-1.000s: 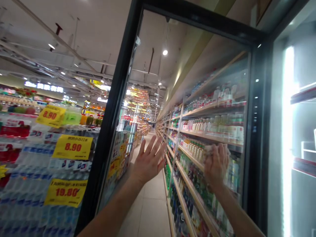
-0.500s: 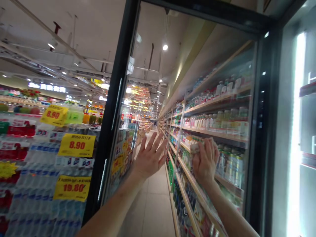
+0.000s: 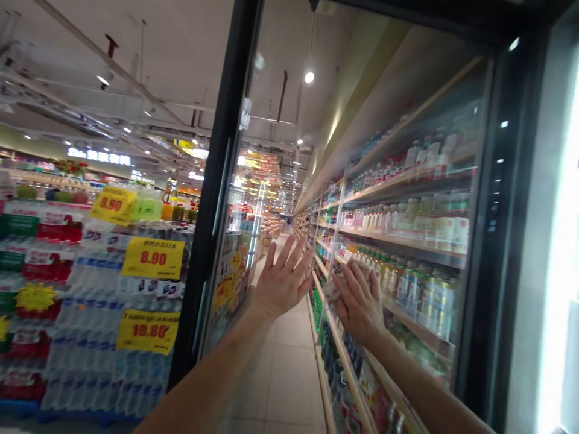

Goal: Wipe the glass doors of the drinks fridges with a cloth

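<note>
Supermarket aisle, tiled floor [image 3: 289, 374]; stacked bottled drinks [image 3: 85, 343] with yellow price signs [image 3: 152, 257] at left. One glass door [image 3: 217, 187], dark-framed, standing open, shelved bottles [image 3: 414, 289] showing in its pane [image 3: 280, 54]. Left hand [image 3: 281, 280]: empty, fingers spread, palm towards the pane; contact uncertain. Right hand [image 3: 360, 304]: closed over a pale crumpled cloth [image 3: 332, 292], beside the left, apparently against the pane. Condition: wiping seemingly under way, not finished; portions covered and portions remaining not distinguishable.

Ceiling [image 3: 181, 36] dim, spot lamps [image 3: 309, 77] glaring. Light strip [image 3: 560, 271] at right edge blown out white — highlights on black door frame [image 3: 515, 193]. Upper-shelf bottles [image 3: 429, 154] smeared — wide-angle stretch toward edges.
</note>
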`<state>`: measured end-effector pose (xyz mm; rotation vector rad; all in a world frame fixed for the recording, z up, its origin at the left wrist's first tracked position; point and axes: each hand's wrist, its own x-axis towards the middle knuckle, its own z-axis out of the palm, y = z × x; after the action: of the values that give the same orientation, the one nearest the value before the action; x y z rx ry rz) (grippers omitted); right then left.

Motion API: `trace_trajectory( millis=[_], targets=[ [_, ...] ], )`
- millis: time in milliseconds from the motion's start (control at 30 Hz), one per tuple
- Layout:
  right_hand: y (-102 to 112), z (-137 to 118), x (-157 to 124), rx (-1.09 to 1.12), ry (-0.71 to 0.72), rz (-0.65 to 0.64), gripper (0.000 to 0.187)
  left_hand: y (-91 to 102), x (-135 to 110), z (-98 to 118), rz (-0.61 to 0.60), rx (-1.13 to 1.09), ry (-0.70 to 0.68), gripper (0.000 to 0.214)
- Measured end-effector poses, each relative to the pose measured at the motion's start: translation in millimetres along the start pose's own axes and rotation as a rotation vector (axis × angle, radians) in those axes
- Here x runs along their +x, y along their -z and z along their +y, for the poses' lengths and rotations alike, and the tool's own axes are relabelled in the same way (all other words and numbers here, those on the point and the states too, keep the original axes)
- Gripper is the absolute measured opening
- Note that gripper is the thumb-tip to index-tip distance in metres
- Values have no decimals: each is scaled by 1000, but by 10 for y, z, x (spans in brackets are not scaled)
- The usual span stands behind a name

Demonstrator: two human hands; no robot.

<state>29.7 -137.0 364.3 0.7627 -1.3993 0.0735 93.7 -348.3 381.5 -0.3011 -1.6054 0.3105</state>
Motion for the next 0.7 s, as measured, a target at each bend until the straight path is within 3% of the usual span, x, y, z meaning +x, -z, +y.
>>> trace_trajectory(
  millis=[67, 167, 200, 300, 333, 367, 467, 500, 633, 700],
  targets=[
    [12, 48, 45, -12, -57, 28, 47, -10, -4, -3, -6, 8, -4, 55],
    [25, 109, 103, -92, -308, 151, 49, -20, -6, -6, -2, 11, -14, 55],
    [28, 108, 105, -85, -283, 139, 49, -19, -5, -6, -5, 10, -13, 54],
    [38, 73, 74, 10, 31, -15, 50, -11, 0, -2, -21, 13, -1, 54],
    [40, 69, 68, 24, 76, -42, 50, -8, 1, -1, -28, 16, 3, 54],
    [40, 73, 68, 15, 46, -28, 50, -5, 2, 1, -36, 19, 1, 55],
    [37, 93, 93, -81, -233, 125, 49, -3, 0, 3, -54, 31, -13, 56],
    [37, 90, 98, -86, -243, 130, 48, -3, -2, 3, -60, 36, -14, 56],
    [44, 58, 84, 27, 125, -49, 44, 0, -10, 4, -72, 51, 1, 55],
    [43, 74, 88, 4, 51, -8, 45, 2, -11, 5, -62, 56, -5, 55]
  ],
)
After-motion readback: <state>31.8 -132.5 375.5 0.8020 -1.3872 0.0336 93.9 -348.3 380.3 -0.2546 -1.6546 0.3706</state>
